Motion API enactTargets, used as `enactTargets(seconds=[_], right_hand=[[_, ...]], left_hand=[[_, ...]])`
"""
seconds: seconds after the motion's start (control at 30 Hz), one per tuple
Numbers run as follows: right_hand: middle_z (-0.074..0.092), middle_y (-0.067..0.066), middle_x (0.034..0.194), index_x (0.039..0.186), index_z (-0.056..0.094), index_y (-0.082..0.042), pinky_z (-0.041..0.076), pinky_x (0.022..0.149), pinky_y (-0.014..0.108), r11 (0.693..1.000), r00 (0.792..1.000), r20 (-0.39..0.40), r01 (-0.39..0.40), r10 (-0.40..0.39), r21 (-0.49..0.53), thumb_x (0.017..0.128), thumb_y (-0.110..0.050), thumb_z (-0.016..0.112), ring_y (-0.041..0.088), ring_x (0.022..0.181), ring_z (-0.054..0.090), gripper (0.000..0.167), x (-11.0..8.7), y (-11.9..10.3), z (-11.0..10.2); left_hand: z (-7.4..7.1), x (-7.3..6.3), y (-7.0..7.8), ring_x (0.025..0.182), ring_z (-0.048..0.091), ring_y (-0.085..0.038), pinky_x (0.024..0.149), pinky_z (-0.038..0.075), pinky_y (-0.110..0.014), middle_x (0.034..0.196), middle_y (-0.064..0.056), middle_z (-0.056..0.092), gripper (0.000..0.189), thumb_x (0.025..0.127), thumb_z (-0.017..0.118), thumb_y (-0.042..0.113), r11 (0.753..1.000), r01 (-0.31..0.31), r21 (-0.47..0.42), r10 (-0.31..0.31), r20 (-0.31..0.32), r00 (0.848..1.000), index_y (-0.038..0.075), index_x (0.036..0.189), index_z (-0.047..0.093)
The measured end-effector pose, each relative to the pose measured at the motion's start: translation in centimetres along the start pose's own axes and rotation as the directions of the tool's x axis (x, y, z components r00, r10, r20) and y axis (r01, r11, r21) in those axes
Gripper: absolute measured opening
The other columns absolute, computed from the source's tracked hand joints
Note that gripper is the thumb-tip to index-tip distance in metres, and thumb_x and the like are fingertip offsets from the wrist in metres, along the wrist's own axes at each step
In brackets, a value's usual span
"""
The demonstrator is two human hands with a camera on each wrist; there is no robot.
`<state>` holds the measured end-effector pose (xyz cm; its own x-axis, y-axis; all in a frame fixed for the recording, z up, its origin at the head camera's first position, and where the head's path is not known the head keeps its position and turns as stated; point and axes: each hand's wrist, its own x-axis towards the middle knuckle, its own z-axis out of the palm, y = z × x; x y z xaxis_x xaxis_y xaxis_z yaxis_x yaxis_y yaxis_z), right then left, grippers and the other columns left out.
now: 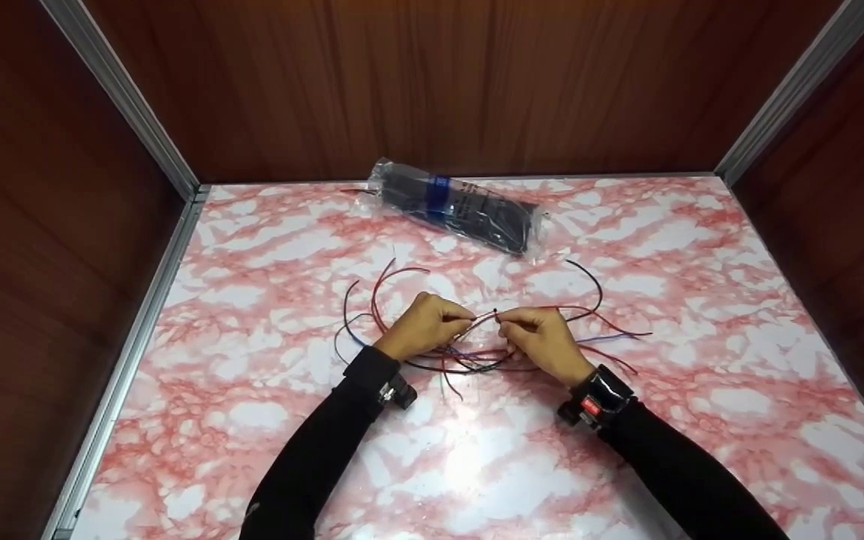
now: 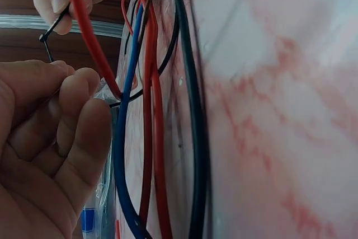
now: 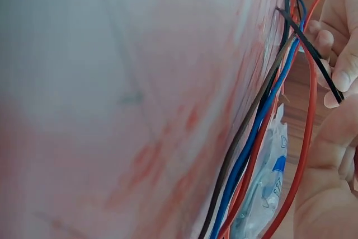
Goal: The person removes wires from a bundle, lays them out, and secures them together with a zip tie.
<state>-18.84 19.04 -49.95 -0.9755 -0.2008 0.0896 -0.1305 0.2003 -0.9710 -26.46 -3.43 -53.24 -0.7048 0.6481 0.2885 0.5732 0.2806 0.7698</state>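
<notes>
My left hand (image 1: 424,326) and right hand (image 1: 544,341) face each other above a loose bundle of wires, fingertips a small gap apart. A thin black cable tie (image 2: 56,22) with a small knob-like head spans that gap, bent at the head. The fingertips of each hand pinch it. Red wires (image 2: 158,155), a blue wire (image 2: 124,138) and a thick black wire (image 2: 193,110) run together below the hands. In the right wrist view, a dark strip (image 3: 313,54) crosses the wires towards the fingers. Whether the tie encircles the bundle cannot be told.
A clear plastic bag (image 1: 462,206) of black contents with a blue band lies at the back of the marbled table (image 1: 252,416). Wire ends fan out on both sides, such as a black one (image 1: 598,285). Wood-like panels (image 1: 432,90) wall in the back and sides.
</notes>
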Motion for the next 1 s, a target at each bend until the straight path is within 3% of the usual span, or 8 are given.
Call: enactTargets(seconds=[0.13,0.33,0.47,0.53,0.7,0.77,1.0], right_hand=[[0.066,0.026,0.083,0.108,0.068,0.009,0.049,0.06,0.062,1.0,1.0,-0.002,-0.006,0.006,-0.01,0.091,0.009,0.058,0.058,0.068,0.057,0.021,-0.11,0.07,0.09],[0.069,0.01,0.079,0.109,0.068,0.009,0.051,0.059,0.059,1.0,1.0,-0.023,-0.007,0.006,-0.026,0.09,0.008,0.059,0.054,0.066,0.058,0.02,-0.09,0.05,0.11],[0.068,0.01,0.079,0.108,0.068,0.009,0.051,0.058,0.059,1.0,0.999,-0.036,-0.001,0.001,-0.022,0.091,0.008,0.058,0.056,0.065,0.058,0.02,-0.07,-0.14,0.12],[0.067,0.011,0.079,0.107,0.068,0.009,0.051,0.057,0.059,1.0,0.999,-0.037,-0.001,0.0,-0.028,0.09,0.009,0.057,0.048,0.062,0.06,0.02,-0.06,-0.2,0.11],[0.067,0.013,0.079,0.107,0.068,0.01,0.05,0.059,0.061,0.999,1.0,-0.026,-0.01,0.009,-0.03,0.091,0.009,0.057,0.052,0.064,0.059,0.02,0.0,-0.32,-0.04],[0.068,0.013,0.078,0.108,0.068,0.01,0.05,0.059,0.061,0.999,1.0,-0.019,-0.017,0.016,-0.033,0.091,0.008,0.057,0.059,0.067,0.056,0.02,0.04,-0.34,-0.08],[0.067,0.016,0.073,0.108,0.068,0.009,0.049,0.059,0.061,0.999,1.0,-0.011,-0.029,0.028,-0.046,0.091,0.007,0.059,0.057,0.066,0.057,0.02,0.01,-0.16,0.04]], left_hand=[[0.12,-0.06,-0.03,0.066,0.059,-0.001,0.063,0.049,-0.021,0.077,0.003,0.072,0.014,0.088,0.069,0.008,0.999,-0.031,0.034,0.032,-0.015,0.999,0.007,0.098,0.078],[0.04,0.06,0.09,0.069,0.06,0.0,0.066,0.049,-0.021,0.08,-0.001,0.073,0.014,0.088,0.068,0.009,0.998,-0.037,0.048,0.038,-0.014,0.999,0.008,0.098,0.078],[-0.03,0.17,-0.09,0.063,0.057,0.001,0.062,0.047,-0.019,0.074,0.002,0.071,0.015,0.089,0.067,0.011,0.999,-0.016,0.044,0.016,-0.011,1.0,0.01,0.099,0.078],[-0.1,0.15,-0.24,0.061,0.055,0.002,0.061,0.046,-0.019,0.071,0.004,0.069,0.015,0.089,0.067,0.011,0.999,-0.008,0.049,0.008,-0.011,1.0,0.011,0.098,0.079],[-0.17,0.16,-0.24,0.064,0.055,0.001,0.063,0.046,-0.019,0.072,0.004,0.069,0.014,0.089,0.067,0.011,0.999,-0.011,0.048,0.011,-0.012,1.0,0.011,0.097,0.079],[-0.15,0.17,-0.12,0.064,0.056,0.001,0.064,0.047,-0.019,0.072,0.004,0.069,0.014,0.089,0.067,0.01,0.999,-0.018,0.045,0.019,-0.014,1.0,0.011,0.097,0.079],[-0.05,0.06,-0.02,0.066,0.056,0.001,0.065,0.048,-0.019,0.074,0.003,0.07,0.014,0.089,0.068,0.01,0.999,-0.012,0.04,0.012,-0.006,1.0,0.01,0.098,0.078]])
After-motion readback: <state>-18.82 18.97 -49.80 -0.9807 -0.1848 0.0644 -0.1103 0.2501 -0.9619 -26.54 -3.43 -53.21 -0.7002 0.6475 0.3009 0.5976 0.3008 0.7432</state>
